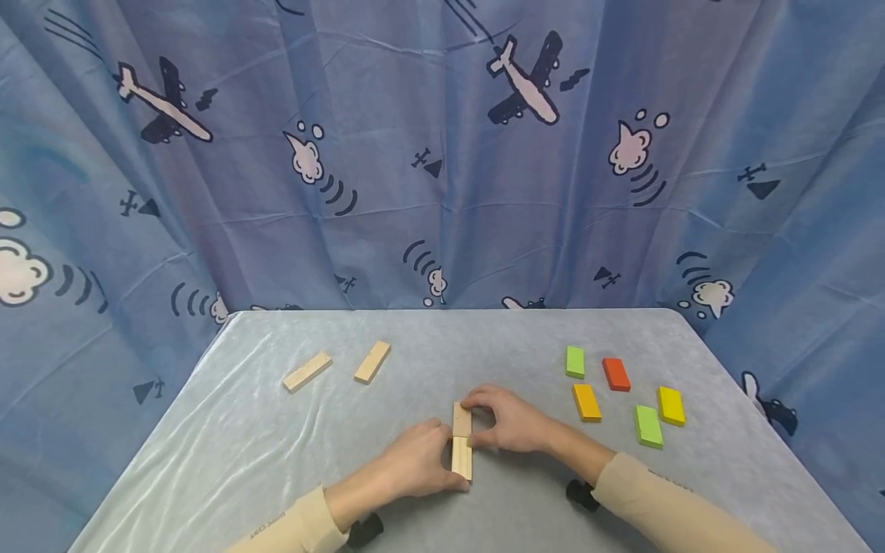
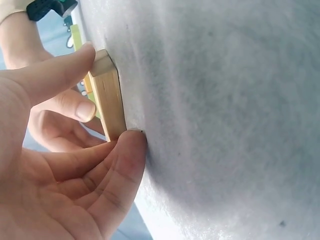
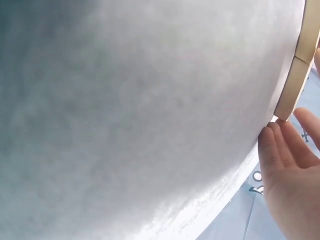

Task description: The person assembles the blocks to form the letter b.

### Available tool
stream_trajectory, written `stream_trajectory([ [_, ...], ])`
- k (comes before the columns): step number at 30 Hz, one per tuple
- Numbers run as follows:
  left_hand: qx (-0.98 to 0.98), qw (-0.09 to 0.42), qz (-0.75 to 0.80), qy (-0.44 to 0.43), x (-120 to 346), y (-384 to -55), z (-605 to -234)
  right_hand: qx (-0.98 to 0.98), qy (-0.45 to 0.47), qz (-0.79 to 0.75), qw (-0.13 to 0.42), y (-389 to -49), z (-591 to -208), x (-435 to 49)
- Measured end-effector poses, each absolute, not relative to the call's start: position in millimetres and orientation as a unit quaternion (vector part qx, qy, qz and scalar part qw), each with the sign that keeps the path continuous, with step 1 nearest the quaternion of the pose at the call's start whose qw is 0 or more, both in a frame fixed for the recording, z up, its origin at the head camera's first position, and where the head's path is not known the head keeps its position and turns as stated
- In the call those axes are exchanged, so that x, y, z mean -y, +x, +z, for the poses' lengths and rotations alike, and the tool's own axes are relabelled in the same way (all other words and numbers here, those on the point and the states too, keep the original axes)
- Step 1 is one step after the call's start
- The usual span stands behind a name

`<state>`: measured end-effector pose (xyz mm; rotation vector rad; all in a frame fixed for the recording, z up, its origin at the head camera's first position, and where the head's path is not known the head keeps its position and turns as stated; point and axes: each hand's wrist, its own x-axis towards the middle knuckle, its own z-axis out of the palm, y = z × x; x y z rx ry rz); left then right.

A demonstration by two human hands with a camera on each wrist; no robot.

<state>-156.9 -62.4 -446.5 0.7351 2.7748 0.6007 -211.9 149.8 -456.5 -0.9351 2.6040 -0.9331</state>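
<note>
Two plain wooden blocks lie end to end on the pale table cloth, the near block (image 1: 462, 461) meeting the far block (image 1: 462, 418) in a straight line. My left hand (image 1: 418, 461) holds the near block, thumb at its front end and fingers along its left side. In the left wrist view, that near block (image 2: 111, 102) sits between thumb and fingers. My right hand (image 1: 515, 422) spans the far block from the right, fingertips at its far end and thumb close to the joint. The right wrist view shows the fingers right at the end of the far block (image 3: 292, 90).
Two more wooden blocks, one slanted (image 1: 307, 372) and one steeper (image 1: 372, 362), lie at the back left. On the right are a red block (image 1: 616, 374), an orange block (image 1: 586, 403), a yellow block (image 1: 671, 405) and two green blocks (image 1: 648, 426). A patterned blue curtain (image 1: 442, 153) hangs behind.
</note>
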Motion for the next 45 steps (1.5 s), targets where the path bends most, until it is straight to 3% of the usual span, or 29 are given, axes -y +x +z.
stream_trajectory([
  [25,-0.918,0.144,0.284,0.235,89.8,-169.3,-436.4,-0.906,-0.295,-0.282,0.111,-197.0,-452.5,-144.8],
  [32,-0.913,0.090,0.309,0.250,116.9,-183.9,-427.0,-0.912,-0.285,-0.272,0.117,-193.5,-451.4,-141.8],
  [38,-0.909,0.007,0.305,0.284,141.5,-204.5,-424.1,-0.913,-0.282,-0.271,0.118,-192.4,-451.2,-141.3],
  [45,-0.911,-0.042,0.322,0.254,164.9,-225.9,-421.3,-0.911,-0.288,-0.274,0.113,-191.2,-451.2,-141.8],
])
